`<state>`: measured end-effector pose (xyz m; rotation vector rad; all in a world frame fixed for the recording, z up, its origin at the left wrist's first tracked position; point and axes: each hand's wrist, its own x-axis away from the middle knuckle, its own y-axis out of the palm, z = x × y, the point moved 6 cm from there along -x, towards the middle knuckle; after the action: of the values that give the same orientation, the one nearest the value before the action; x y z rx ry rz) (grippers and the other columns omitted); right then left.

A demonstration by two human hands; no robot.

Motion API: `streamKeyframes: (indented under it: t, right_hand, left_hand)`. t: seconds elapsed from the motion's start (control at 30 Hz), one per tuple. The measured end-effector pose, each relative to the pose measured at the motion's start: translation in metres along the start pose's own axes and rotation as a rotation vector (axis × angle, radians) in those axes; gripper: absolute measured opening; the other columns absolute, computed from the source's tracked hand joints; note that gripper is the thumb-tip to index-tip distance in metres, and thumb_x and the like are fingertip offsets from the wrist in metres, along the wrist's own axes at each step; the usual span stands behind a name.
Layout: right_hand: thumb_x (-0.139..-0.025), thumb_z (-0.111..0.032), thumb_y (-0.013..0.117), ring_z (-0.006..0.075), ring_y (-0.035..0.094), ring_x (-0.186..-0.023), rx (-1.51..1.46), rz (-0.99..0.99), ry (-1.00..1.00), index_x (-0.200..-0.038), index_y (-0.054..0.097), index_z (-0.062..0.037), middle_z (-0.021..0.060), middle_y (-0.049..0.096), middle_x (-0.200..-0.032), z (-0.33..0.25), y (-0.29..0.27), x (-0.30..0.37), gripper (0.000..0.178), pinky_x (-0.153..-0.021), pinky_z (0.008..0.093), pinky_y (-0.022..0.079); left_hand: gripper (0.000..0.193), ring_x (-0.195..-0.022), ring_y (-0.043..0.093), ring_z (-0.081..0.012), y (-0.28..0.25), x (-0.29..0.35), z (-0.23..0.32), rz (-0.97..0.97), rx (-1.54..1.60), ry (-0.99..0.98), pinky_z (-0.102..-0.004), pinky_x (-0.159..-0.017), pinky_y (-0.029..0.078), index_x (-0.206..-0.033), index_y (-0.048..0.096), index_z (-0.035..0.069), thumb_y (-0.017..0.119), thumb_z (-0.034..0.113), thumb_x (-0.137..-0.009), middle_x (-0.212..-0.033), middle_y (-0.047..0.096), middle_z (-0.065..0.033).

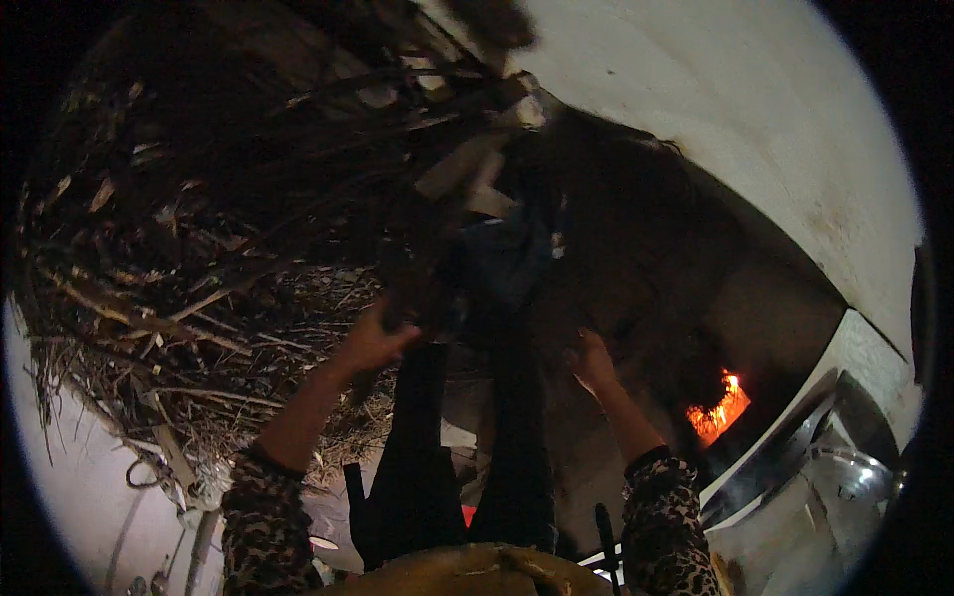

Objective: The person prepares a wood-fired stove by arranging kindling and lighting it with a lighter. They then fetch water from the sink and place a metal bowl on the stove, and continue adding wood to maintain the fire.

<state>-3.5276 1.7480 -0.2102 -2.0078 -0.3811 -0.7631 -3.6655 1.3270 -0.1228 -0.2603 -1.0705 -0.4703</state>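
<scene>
brushwood pile [189, 228]: fills upper left, against pale wall [755, 109] | fire [717, 409]: burns lower right, beside metal pot [845, 477] | left hand [376, 340]: fingers clenched on dark sticks at pile's edge | right hand [592, 360]: finger state cannot tell

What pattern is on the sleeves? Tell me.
Leopard-spot print on both sleeves, seen in the head view.

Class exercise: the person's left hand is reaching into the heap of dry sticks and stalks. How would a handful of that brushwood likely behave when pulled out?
The brushwood looks thin and dry, so probably light and brittle. The stalks lie tangled, so a handful under the left hand would likely snag and drag neighbours along. Loose bits may well drop near the fire.
</scene>
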Motion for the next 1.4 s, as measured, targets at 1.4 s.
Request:
streamKeyframes:
  t: [1.4]
  right_hand:
    - [-0.092, -0.028, 0.06, 0.022, 0.065, -0.087, -1.25, 0.272, 0.563, -0.099, 0.06, -0.0023, 0.0104, 0.068, -0.085, -0.204, -0.102, 0.057, 0.027, -0.083, 0.0369, 0.05]
  left_hand:
    - [0.087, -0.1, 0.062, -0.0429, 0.191, 0.069, 0.08, -0.118, 0.151, 0.424, -0.0471, -0.082, 0.051, -0.15, 0.016, 0.011, 0.069, 0.012, -0.081, -0.121, 0.057, -0.0267]
